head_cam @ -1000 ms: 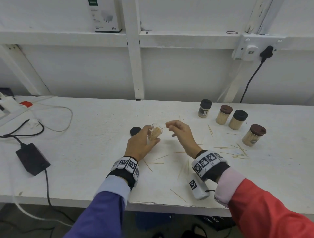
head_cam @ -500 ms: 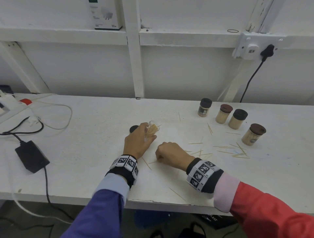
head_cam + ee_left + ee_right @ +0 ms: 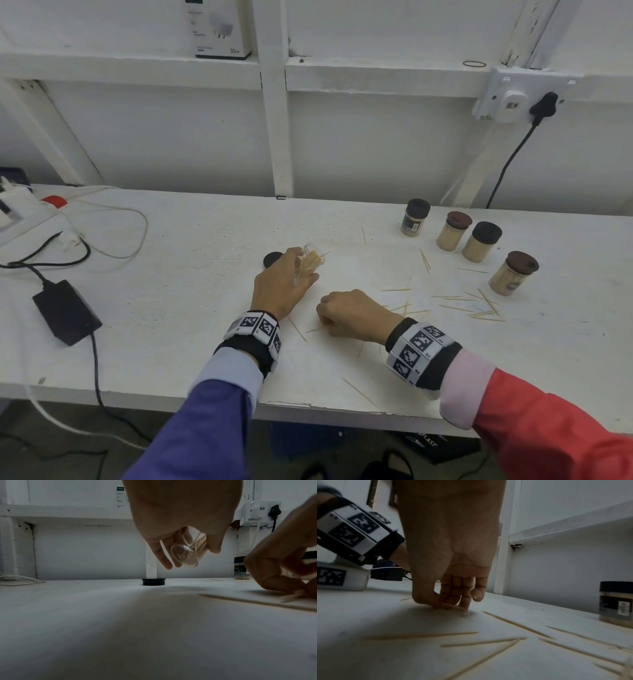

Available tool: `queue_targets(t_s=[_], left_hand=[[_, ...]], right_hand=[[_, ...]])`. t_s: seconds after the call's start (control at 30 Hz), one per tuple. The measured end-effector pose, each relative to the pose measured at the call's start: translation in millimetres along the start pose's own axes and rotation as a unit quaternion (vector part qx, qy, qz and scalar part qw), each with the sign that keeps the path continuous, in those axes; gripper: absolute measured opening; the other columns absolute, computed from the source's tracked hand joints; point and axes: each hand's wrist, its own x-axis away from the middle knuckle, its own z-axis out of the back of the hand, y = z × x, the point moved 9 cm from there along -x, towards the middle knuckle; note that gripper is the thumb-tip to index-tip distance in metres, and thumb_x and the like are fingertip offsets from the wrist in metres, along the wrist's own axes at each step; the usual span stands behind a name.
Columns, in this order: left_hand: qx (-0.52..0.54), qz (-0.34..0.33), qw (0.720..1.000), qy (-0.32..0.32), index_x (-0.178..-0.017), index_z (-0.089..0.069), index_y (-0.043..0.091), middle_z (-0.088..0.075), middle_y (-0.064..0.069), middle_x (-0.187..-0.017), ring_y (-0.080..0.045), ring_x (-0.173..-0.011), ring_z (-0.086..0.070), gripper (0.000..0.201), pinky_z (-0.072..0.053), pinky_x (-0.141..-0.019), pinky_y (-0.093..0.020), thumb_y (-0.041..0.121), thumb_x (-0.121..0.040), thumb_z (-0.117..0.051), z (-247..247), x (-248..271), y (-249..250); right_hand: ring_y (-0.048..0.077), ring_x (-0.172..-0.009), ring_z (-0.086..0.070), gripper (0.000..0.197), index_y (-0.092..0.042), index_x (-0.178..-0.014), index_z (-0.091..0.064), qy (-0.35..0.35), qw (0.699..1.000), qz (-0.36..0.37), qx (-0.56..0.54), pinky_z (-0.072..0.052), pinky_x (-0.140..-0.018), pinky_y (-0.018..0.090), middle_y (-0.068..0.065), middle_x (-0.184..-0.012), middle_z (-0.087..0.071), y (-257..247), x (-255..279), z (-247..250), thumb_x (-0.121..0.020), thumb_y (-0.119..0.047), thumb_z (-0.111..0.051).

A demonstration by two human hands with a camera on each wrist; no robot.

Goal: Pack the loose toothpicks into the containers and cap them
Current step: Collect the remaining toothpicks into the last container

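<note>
My left hand [image 3: 299,274] grips a clear uncapped container [image 3: 313,262] partly filled with toothpicks, tilted and held above the white table [image 3: 191,308]; the left wrist view shows its round base [image 3: 186,555]. Its black cap [image 3: 273,258] lies on the table just behind that hand. My right hand [image 3: 325,317] is down on the table, with thumb and fingertips [image 3: 464,605] pinching a toothpick [image 3: 449,605] against the surface. Several loose toothpicks [image 3: 455,305] lie scattered to the right and in front of it.
Several capped containers [image 3: 481,241] full of toothpicks stand at the back right. A black power adapter [image 3: 66,311] with cables lies at the left. A wall socket [image 3: 510,102] with a plug is at the upper right. The table's front edge is near my wrists.
My right hand dropped from the container's mouth to the table and now pinches a toothpick there. The left hand drew the container slightly back and left.
</note>
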Motion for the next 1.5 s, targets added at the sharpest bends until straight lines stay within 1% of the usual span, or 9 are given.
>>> queue_targets(t_s=[0.2, 0.33, 0.53, 0.8, 0.9, 1.03, 1.23, 1.37, 1.5], left_hand=[[0.002, 0.017, 1.000, 0.000, -0.130, -0.042, 0.022, -0.057, 0.009, -0.122, -0.016, -0.108, -0.057, 0.050, -0.037, -0.083, -0.028, 0.045, -0.089, -0.061, 1.4, 0.1, -2.0], [-0.003, 0.034, 0.999, 0.008, -0.132, -0.042, 0.020, -0.057, 0.006, -0.123, -0.018, -0.111, -0.057, 0.051, -0.038, -0.085, -0.031, 0.044, -0.091, -0.059, 3.9, -1.1, -5.4], [-0.008, 0.022, 0.999, -0.035, -0.127, -0.042, 0.023, -0.058, 0.009, -0.119, -0.017, -0.104, -0.058, 0.048, -0.038, -0.081, -0.030, 0.046, -0.089, -0.060, -6.4, -1.9, -3.9], [0.009, -0.014, 0.997, -0.080, -0.126, -0.044, 0.027, -0.058, 0.011, -0.120, -0.014, -0.102, -0.058, 0.049, -0.039, -0.080, -0.029, 0.050, -0.087, -0.063, -18.1, -0.5, 2.3], [0.021, -0.031, 0.996, -0.080, -0.125, -0.044, 0.028, -0.059, 0.012, -0.117, -0.012, -0.099, -0.058, 0.049, -0.040, -0.078, -0.028, 0.051, -0.086, -0.063, -18.6, 0.2, 4.4], [0.035, -0.031, 0.997, -0.065, -0.125, -0.044, 0.028, -0.059, 0.015, -0.115, -0.010, -0.096, -0.059, 0.050, -0.039, -0.078, -0.028, 0.053, -0.086, -0.062, -15.1, 0.4, 4.2], [0.027, -0.031, 0.997, -0.066, -0.127, -0.044, 0.028, -0.059, 0.013, -0.118, -0.010, -0.098, -0.058, 0.052, -0.041, -0.080, -0.028, 0.052, -0.085, -0.063, -16.1, -0.6, 3.2], [0.015, -0.034, 0.997, -0.073, -0.128, -0.044, 0.028, -0.059, 0.013, -0.118, -0.011, -0.100, -0.058, 0.051, -0.043, -0.082, -0.029, 0.052, -0.086, -0.063, -18.3, -0.5, 2.1], [0.012, -0.033, 0.996, -0.080, -0.129, -0.043, 0.029, -0.058, 0.013, -0.118, -0.010, -0.100, -0.057, 0.052, -0.040, -0.081, -0.027, 0.052, -0.086, -0.063, -20.3, -1.1, 1.6]], right_hand=[[0.020, -0.077, -0.049, 0.002, -0.013, -0.087, -0.052, -0.006, 0.989, -0.019, -0.145, -0.035, -0.062, 0.026, 0.001, -0.086, -0.054, 17.3, -1.1, 3.9, -0.087, -0.012, -0.054], [0.018, -0.064, -0.060, 0.019, -0.013, -0.097, -0.059, 0.011, 0.951, -0.040, -0.308, -0.053, -0.062, 0.029, -0.001, -0.077, -0.061, 42.1, 4.4, 21.0, -0.083, 0.000, -0.060], [0.018, -0.063, -0.070, 0.060, -0.024, -0.136, -0.048, 0.247, 0.845, -0.063, -0.470, -0.058, -0.069, 0.026, 0.010, -0.080, -0.069, 85.9, 17.0, 71.2, -0.085, 0.003, -0.064], [0.022, -0.069, -0.069, 0.042, -0.018, -0.123, -0.056, 0.451, 0.705, -0.125, -0.533, -0.060, -0.071, 0.035, 0.010, -0.078, -0.068, 103.3, 22.5, 83.1, -0.085, -0.002, -0.064], [0.011, -0.076, -0.067, 0.035, -0.021, -0.116, -0.059, 0.440, 0.725, -0.147, -0.509, -0.053, -0.070, 0.022, 0.000, -0.079, -0.071, 95.8, 17.3, 74.4, -0.084, -0.009, -0.068], [0.009, -0.094, -0.060, 0.011, -0.019, -0.096, -0.074, 0.361, 0.808, -0.117, -0.451, -0.043, -0.073, 0.023, -0.007, -0.093, -0.070, 80.3, 2.6, 62.3, -0.091, -0.026, -0.066], [0.009, -0.090, -0.059, 0.018, -0.020, -0.105, -0.072, 0.380, 0.799, -0.128, -0.448, -0.043, -0.071, 0.020, -0.005, -0.101, -0.067, 103.5, 21.5, 64.7, -0.094, -0.014, -0.060], [0.013, -0.083, -0.058, 0.023, -0.013, -0.111, -0.071, 0.103, 0.953, -0.137, -0.252, -0.043, -0.074, 0.022, 0.003, -0.101, -0.067, 109.0, 15.1, 23.3, -0.088, -0.012, -0.068], [0.020, -0.090, -0.062, 0.015, -0.014, -0.095, -0.075, 0.023, 0.981, -0.140, -0.130, -0.037, -0.065, 0.019, -0.003, -0.092, -0.064, 105.4, 27.4, -6.8, -0.084, -0.010, -0.067]])
